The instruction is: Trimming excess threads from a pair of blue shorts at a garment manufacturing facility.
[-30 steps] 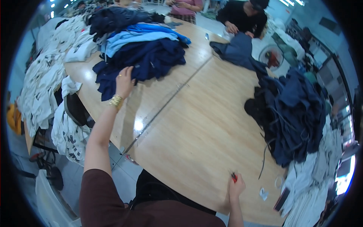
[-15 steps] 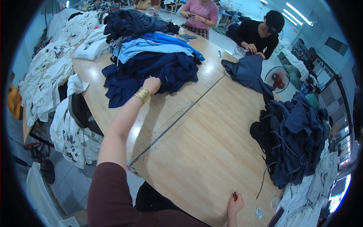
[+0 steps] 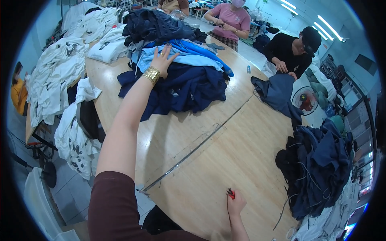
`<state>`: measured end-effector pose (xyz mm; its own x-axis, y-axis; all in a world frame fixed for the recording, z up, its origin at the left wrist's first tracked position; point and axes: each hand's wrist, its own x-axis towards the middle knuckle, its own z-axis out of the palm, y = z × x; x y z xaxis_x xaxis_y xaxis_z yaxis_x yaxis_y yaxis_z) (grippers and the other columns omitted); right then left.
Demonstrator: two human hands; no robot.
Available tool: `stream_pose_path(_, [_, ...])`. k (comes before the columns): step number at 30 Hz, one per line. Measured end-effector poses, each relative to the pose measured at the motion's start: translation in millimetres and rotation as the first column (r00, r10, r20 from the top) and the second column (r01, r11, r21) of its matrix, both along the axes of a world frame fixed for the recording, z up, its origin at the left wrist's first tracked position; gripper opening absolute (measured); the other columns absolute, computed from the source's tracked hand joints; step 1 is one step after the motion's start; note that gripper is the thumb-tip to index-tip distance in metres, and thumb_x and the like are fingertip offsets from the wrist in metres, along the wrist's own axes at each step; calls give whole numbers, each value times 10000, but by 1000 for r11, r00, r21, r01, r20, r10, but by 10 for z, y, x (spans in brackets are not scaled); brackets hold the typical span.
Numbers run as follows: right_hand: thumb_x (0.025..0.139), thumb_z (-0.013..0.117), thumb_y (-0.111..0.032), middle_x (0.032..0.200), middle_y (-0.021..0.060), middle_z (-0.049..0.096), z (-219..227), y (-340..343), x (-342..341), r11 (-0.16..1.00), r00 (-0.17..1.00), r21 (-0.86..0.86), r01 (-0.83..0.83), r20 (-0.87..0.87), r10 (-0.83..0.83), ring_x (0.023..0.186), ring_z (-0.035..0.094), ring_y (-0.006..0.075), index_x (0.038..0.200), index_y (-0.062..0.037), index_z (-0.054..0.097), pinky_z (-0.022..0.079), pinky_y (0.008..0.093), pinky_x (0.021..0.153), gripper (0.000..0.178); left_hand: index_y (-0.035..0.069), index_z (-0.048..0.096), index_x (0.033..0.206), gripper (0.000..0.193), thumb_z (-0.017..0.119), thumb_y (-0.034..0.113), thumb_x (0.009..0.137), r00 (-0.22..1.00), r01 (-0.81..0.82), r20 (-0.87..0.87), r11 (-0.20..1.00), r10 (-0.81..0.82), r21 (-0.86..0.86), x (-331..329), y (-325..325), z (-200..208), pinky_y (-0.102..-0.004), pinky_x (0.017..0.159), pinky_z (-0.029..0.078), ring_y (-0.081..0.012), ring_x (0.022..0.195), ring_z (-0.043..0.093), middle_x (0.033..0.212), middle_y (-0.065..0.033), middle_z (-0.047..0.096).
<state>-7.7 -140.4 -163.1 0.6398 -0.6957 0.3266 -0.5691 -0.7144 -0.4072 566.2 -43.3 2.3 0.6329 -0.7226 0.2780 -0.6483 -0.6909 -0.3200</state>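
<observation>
My left hand [image 3: 162, 64] reaches far forward with its fingers spread. It rests against the light blue garment [image 3: 194, 57] in the middle of a tall clothes pile. Below that lie crumpled navy garments [image 3: 193, 86], partly behind my forearm. A dark garment heap [image 3: 157, 25] tops the pile. Close to the table's near side, my right hand [image 3: 237, 204] is closed round small red-and-black thread snips [image 3: 230, 193], mostly hidden in the fist.
A seam [image 3: 193, 154] crosses the wooden table [image 3: 225, 160]. Dark garments with cords [image 3: 317, 168] are heaped at the right; white garments [image 3: 60, 76] fill the left. Across the table, a person in black [image 3: 287, 52] handles a dark garment [image 3: 275, 92] beside a fan [image 3: 305, 100].
My left hand has moved from the navy garments up to the light blue one, and its fingers have spread. The right hand, still holding the snips, has come forward and left. The view has shifted.
</observation>
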Motion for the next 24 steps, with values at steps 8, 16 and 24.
stream_pose_path(8, [660,667,-74,589,103,513,12,-11,-11,998,999,52,-34,-7,35,552,528,281,661,-72,514,390,386,502,152,162,568,1023,220,441,82,862,922,311,290,938,-257,-156,420,-337,-512,-568,1005,274,-229,918,600,823,-91,613])
stream_pose_path(16, [668,679,-86,567,95,506,27,-31,-4,998,998,8,-55,33,55,516,517,278,656,-72,517,383,380,480,163,57,468,1133,539,641,265,667,960,279,-22,953,-279,115,261,-421,-128,-402,836,415,-306,899,599,897,-174,612])
stream_pose_path(24, [703,674,-108,553,92,500,53,-32,28,998,999,23,-52,16,51,504,509,282,643,-76,510,376,379,474,178,112,281,1382,878,698,365,652,993,-25,115,995,14,98,445,-612,-318,-542,932,326,-266,1187,451,1245,-143,491])
